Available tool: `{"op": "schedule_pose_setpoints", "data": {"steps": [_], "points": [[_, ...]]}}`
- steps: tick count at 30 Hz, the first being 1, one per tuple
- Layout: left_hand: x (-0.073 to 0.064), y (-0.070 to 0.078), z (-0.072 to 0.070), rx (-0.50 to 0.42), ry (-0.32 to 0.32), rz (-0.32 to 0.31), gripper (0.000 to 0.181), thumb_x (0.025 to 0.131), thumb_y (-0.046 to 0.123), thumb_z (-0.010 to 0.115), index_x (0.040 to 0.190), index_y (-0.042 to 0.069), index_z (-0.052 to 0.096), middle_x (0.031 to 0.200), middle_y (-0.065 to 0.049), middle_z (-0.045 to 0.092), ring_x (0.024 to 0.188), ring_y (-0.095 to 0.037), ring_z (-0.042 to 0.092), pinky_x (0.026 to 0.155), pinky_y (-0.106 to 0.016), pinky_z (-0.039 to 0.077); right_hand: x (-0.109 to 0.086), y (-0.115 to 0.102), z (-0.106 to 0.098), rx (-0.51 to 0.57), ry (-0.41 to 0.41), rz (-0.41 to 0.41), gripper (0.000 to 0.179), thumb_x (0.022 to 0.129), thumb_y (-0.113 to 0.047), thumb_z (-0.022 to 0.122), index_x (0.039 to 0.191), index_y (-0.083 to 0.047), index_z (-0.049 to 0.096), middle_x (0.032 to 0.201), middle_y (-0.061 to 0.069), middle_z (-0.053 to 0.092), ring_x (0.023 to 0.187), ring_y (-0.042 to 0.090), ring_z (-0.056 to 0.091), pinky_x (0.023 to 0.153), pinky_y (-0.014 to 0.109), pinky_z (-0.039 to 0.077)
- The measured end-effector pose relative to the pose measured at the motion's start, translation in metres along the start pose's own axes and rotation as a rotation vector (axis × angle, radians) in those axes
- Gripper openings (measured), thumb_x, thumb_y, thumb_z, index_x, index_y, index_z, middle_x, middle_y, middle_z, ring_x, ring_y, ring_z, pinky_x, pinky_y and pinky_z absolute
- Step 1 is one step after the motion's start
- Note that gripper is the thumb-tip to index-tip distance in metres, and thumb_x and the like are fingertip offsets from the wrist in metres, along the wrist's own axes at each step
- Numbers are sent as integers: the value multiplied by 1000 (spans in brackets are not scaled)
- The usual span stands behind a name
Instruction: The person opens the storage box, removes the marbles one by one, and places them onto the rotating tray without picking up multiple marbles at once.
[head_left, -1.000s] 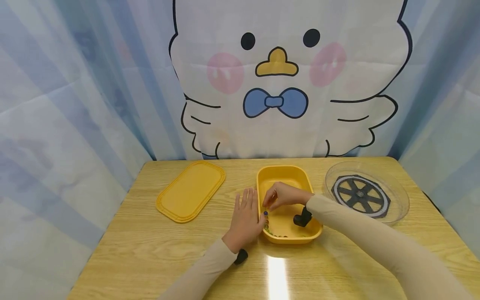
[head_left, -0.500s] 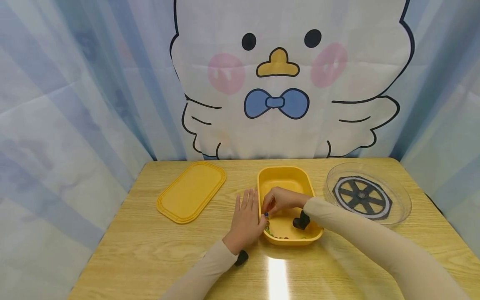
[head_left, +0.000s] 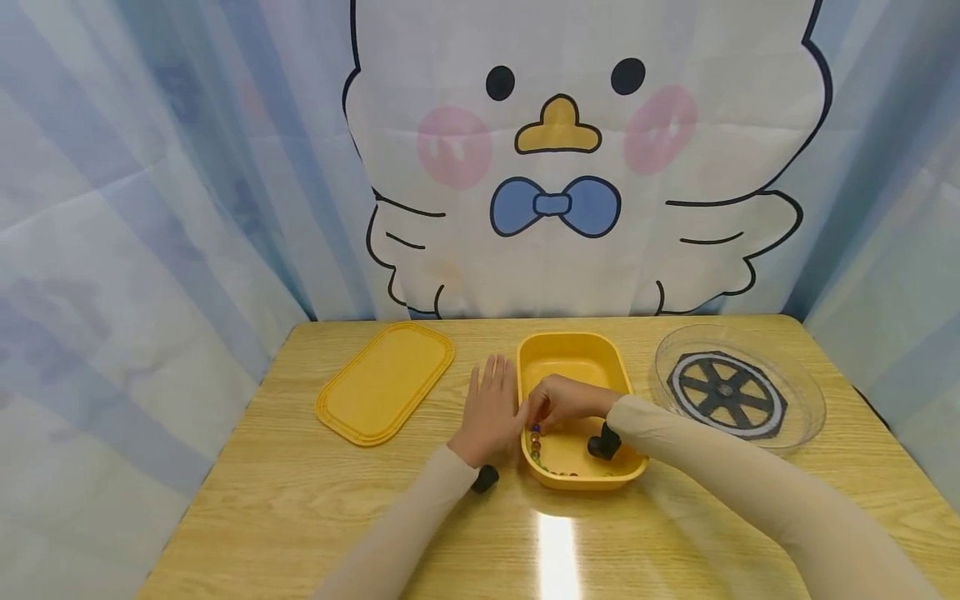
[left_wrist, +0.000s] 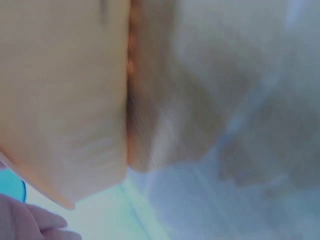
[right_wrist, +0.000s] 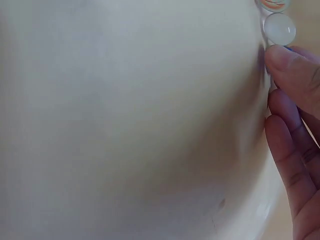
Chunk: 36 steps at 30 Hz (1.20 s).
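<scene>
My left hand [head_left: 485, 421] lies with straight fingers beside the left wall of a yellow plastic tub [head_left: 564, 357], its thumb at the rim. Inside the tub, my right hand [head_left: 566, 398] reaches down to the left wall. In the right wrist view its thumb and forefinger pinch something small against the wall. Only a sliver of blue shows there, apparently a marble. A clear glass marble [right_wrist: 279, 28] touches the thumb tip, with an orange-streaked marble [right_wrist: 275, 4] beyond it. Several coloured marbles [head_left: 536, 446] line the tub's left and near walls.
A yellow lid [head_left: 386, 383] lies flat on the wooden table [head_left: 300, 500] at the left. To the tub's right stands a round clear dish [head_left: 806, 408] with a black wheel-like pattern [head_left: 725, 392]. A printed curtain [head_left: 555, 275] hangs behind the table.
My left hand has slid forward along the tub, so its thumb uncovers more marbles. My right hand's fingers have come down slightly at the left wall.
</scene>
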<state>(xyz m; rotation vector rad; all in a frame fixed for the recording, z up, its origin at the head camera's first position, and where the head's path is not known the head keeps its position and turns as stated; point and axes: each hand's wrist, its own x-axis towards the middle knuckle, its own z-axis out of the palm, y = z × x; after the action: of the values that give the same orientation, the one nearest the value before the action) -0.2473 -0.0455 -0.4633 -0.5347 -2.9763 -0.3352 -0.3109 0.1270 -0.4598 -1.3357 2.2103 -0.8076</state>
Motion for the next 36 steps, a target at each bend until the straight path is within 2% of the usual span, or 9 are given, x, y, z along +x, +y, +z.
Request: {"op": "schedule_pose_setpoints", "data": {"steps": [3,7,13,17,23,28,32,36], "points": [[11,-3,0,19,-22,7,67,99,43,37,149,0,23,155,-18,24,146,-29,16,119,-47,12,-1,0,1,1,-1,20,10,75,-1,74,85,-3,76,88,9,74,79,8,66,72,17,54],[18,-4,2,-7,-53,9,67,99,40,38,149,-1,21,155,-17,22,147,-28,14,120,-46,10,-2,0,0,-27,-7,19,10,75,-1,75,84,-3,76,85,8,74,75,6,65,70,17,54],[20,-3,4,-21,-72,0,64,99,35,37,149,0,19,156,-17,21,147,-27,13,120,-45,9,-6,3,-4,-59,2,36,10,75,-2,75,83,-6,77,84,3,74,77,4,66,72,17,53],[21,-3,4,-26,-64,2,64,99,34,37,149,-1,19,156,-17,20,147,-27,13,120,-45,9,-10,4,-9,-84,23,32,8,75,-4,76,82,-8,77,82,2,74,75,4,66,71,17,54],[21,-2,4,-24,-62,-2,65,98,33,37,150,1,15,157,-15,17,147,-25,11,120,-44,9,-19,-7,-23,-97,65,32,8,76,-5,75,84,-5,77,83,4,74,75,8,67,71,20,55],[20,-1,2,-22,-81,-15,66,99,34,37,150,0,13,157,-15,16,147,-26,10,121,-44,7,-33,-18,-40,-68,102,57,12,78,-4,73,89,-1,75,87,6,73,80,12,68,76,25,56],[20,-1,1,-29,-85,-16,66,99,34,37,150,0,15,157,-16,16,147,-26,10,121,-43,7,-50,-26,-56,-98,168,71,12,78,-5,73,90,-6,76,88,3,72,80,11,67,77,31,57],[18,-1,-1,-43,-85,-4,65,99,34,37,149,-1,15,156,-18,17,147,-27,9,121,-44,7,-70,-31,-73,-125,250,120,12,77,-8,74,88,-12,76,90,1,72,80,10,65,78,36,57]]}}
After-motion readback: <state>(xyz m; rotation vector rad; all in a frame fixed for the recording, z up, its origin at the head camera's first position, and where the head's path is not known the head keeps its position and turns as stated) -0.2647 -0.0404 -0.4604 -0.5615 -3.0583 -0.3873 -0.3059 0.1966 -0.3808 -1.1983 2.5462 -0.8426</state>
